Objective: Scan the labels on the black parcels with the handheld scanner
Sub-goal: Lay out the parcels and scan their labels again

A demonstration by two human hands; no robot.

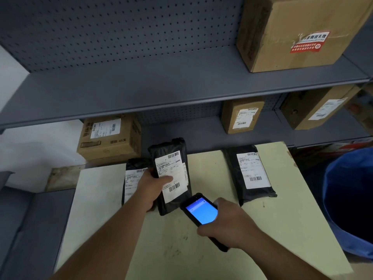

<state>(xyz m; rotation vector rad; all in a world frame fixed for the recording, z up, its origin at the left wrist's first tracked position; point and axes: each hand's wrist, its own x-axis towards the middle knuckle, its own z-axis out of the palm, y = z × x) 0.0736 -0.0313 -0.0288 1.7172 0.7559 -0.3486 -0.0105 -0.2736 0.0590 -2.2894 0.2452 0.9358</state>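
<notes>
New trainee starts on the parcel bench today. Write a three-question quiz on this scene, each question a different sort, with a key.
1. True or false: the right hand holds the handheld scanner with its screen lit blue.
2. How many black parcels are in view? A) two B) three C) five
3. Fill in: the left hand holds the middle parcel with its thumb lying across the white ____.

Key
1. True.
2. B: the held one, the left parcel partly hidden behind the hand, and the right parcel lying flat on the pale table.
3. Label.
</notes>
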